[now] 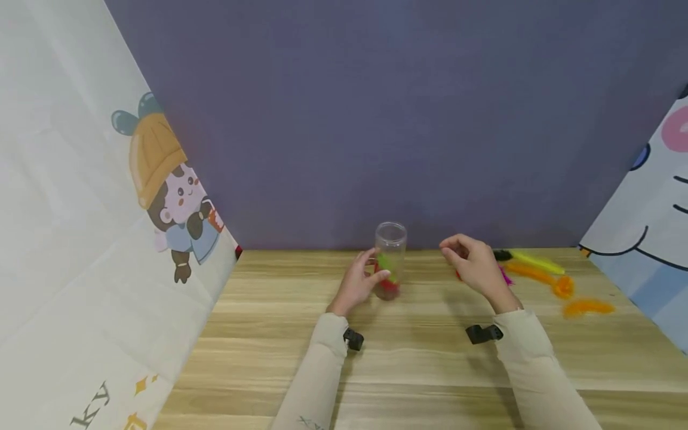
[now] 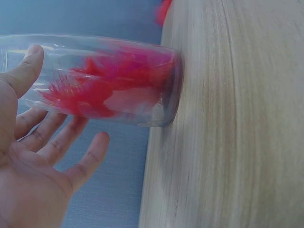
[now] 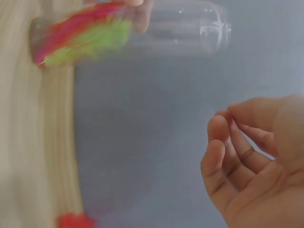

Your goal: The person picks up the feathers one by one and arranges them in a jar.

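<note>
A tall clear glass [image 1: 392, 251] stands on the wooden table, with red feathers [image 2: 118, 80] and a green feather [image 3: 90, 42] in its lower half. My left hand [image 1: 357, 283] holds the glass from its left side, thumb in front and fingers behind. In the left wrist view, that hand [image 2: 42, 161] has its fingers spread loosely along the glass. Apart from the glass, to its right, my right hand [image 1: 473, 263] is raised over the table. Its fingers are loosely bent with thumb near index finger, and nothing shows between them in the right wrist view [image 3: 251, 156].
Right of my right hand lie a yellow feather [image 1: 537, 261], orange feathers [image 1: 588, 307], a black piece [image 1: 502, 255] and a magenta feather [image 1: 506, 276]. A red feather [image 3: 76, 221] lies on the table near the right hand. A grey-blue wall [image 1: 376, 119] rises behind the table's back edge.
</note>
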Available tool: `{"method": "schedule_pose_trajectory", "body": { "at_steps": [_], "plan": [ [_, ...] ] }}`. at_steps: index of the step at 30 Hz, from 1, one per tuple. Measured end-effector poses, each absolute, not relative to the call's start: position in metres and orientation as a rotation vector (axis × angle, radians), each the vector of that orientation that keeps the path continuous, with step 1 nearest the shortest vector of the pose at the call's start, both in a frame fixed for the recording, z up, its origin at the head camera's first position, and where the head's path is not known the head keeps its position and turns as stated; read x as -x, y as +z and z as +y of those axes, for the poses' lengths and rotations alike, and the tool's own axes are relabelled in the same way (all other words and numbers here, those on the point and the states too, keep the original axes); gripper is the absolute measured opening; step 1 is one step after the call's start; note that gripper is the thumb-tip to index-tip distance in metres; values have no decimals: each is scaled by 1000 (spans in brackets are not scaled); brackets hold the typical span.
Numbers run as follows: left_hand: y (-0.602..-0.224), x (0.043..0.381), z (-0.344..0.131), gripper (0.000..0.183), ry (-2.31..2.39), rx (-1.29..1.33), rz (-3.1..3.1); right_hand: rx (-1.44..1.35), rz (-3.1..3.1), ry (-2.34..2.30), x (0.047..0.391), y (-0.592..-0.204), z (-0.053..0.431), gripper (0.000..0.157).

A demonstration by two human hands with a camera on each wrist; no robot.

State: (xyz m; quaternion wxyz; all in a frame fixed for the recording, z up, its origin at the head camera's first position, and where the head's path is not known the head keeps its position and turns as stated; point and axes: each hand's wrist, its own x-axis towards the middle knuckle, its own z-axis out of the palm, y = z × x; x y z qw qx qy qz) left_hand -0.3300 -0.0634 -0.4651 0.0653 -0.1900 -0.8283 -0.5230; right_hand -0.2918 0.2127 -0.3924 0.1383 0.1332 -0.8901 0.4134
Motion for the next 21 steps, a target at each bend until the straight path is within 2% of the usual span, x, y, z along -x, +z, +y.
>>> {"method": "schedule_pose_trajectory", "body": {
  "at_steps": [11,21],
  "plan": [
    [-467,330,-65,64,-1570,605,-2476,-263,-2582,1209,283,-426,257,23],
    [-466,330,-63,65,-1583,594,-2481,-147,-2582,1192,278,-433,300,36]
  ]
}}
